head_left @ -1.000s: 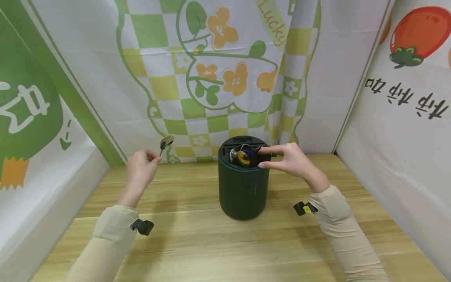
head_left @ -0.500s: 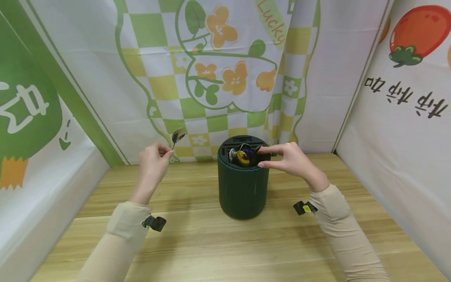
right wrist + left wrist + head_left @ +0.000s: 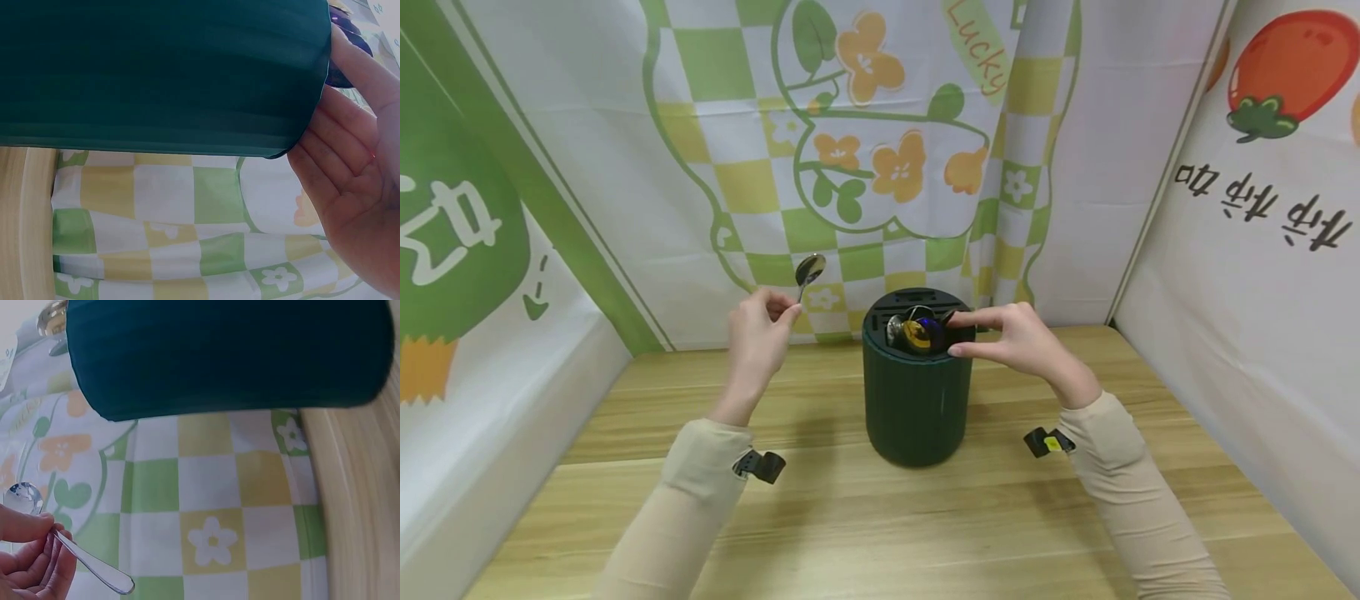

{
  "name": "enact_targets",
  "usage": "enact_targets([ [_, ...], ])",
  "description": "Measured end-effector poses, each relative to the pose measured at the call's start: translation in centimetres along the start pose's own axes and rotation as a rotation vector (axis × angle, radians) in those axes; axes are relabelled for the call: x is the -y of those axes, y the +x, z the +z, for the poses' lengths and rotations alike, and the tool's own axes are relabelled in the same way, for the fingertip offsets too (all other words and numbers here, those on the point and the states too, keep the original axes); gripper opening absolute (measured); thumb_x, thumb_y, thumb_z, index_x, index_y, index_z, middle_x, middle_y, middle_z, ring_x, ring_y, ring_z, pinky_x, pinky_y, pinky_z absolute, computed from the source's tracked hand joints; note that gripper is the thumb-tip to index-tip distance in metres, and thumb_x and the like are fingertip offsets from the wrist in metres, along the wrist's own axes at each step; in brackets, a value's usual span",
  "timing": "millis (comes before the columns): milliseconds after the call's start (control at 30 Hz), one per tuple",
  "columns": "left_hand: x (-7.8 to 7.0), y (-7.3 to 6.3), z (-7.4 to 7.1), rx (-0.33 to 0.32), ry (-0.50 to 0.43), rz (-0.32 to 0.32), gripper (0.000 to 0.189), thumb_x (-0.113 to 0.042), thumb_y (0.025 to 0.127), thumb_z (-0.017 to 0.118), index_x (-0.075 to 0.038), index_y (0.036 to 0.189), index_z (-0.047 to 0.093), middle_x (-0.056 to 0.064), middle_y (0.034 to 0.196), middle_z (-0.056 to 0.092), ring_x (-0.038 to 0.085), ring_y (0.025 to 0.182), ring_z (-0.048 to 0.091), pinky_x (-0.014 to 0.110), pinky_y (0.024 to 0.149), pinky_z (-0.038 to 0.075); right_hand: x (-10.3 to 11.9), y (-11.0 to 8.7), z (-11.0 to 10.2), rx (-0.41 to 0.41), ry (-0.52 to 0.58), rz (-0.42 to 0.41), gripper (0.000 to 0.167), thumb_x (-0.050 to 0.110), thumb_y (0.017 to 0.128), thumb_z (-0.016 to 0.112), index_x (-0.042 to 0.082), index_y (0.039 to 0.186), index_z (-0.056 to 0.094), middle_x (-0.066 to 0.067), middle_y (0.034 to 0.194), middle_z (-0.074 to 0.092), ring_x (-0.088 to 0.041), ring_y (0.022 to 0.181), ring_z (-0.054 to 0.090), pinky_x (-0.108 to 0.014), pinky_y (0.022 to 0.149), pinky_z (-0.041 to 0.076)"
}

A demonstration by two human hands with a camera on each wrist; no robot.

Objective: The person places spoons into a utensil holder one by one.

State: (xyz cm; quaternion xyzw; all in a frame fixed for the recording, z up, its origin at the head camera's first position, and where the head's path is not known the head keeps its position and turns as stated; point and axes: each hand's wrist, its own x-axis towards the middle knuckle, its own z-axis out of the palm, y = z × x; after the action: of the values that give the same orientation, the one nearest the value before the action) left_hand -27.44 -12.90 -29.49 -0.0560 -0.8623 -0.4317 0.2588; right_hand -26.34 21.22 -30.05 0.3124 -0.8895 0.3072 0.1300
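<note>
My left hand [image 3: 762, 337] pinches a small metal spoon [image 3: 810, 268] by its handle, bowl up, to the left of a dark green cylindrical utensil holder [image 3: 916, 412]. In the left wrist view the spoon's handle [image 3: 94, 564] sticks out past my thumb and fingers. Several spoons stand in the holder's slotted black top, among them a gold one [image 3: 916, 336], a silver one [image 3: 894, 330] and a dark blue one [image 3: 935, 331]. My right hand [image 3: 1022, 337] touches the holder's right rim with fairly straight fingers, thumb in front. Its other fingertips are partly hidden.
The holder stands upright on a wood-grain table [image 3: 880, 533]. A patterned cloth backdrop [image 3: 842, 208] hangs just behind it, and printed white walls rise at left and right. Each forearm wears a small black wrist device [image 3: 760, 467].
My left hand has moved right and slightly up with the spoon, closer to the holder. My right hand and the holder have stayed in place.
</note>
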Motion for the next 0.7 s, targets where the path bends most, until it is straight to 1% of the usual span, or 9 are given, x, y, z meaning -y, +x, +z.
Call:
enact_targets([
  [100,-0.5,0.0,0.4,-0.013,-0.029,0.019,0.012,-0.013,0.089,0.065,-0.001,0.092,0.066,0.013,0.085,0.068,0.022,0.075,0.062,0.027,0.063,0.047,-0.1,0.0,0.0,0.003,0.008,0.008,0.04,0.037,0.081,0.074,0.018,0.116,0.07,-0.004,0.118,0.068,-0.003,0.042,0.013,-0.034,0.073,0.043],
  [233,-1.3,0.1,0.9,-0.038,-0.069,0.041,0.012,-0.012,0.088,0.067,-0.001,0.091,0.066,0.013,0.084,0.068,0.021,0.074,0.062,0.025,0.062,0.046,-0.1,0.0,0.0,0.007,0.018,0.017,0.041,0.037,0.081,0.074,0.018,0.116,0.07,-0.004,0.119,0.067,-0.003,0.041,0.012,-0.034,0.074,0.043],
  [433,-2.4,0.1,1.4,-0.079,-0.122,0.073,0.013,-0.013,0.087,0.068,-0.001,0.093,0.066,0.012,0.085,0.069,0.021,0.074,0.063,0.023,0.062,0.047,0.0,0.0,0.0,0.009,0.014,0.023,0.041,0.038,0.081,0.074,0.018,0.116,0.07,-0.004,0.119,0.067,-0.002,0.04,0.011,-0.033,0.074,0.043],
  [700,-3.6,0.1,2.3,-0.099,-0.206,0.116,0.013,-0.013,0.087,0.068,-0.001,0.092,0.066,0.011,0.084,0.069,0.019,0.072,0.062,0.025,0.062,0.049,0.0,0.1,0.0,0.009,0.013,0.026,0.041,0.039,0.081,0.073,0.019,0.116,0.07,-0.004,0.12,0.067,-0.002,0.041,0.013,-0.033,0.076,0.044],
])
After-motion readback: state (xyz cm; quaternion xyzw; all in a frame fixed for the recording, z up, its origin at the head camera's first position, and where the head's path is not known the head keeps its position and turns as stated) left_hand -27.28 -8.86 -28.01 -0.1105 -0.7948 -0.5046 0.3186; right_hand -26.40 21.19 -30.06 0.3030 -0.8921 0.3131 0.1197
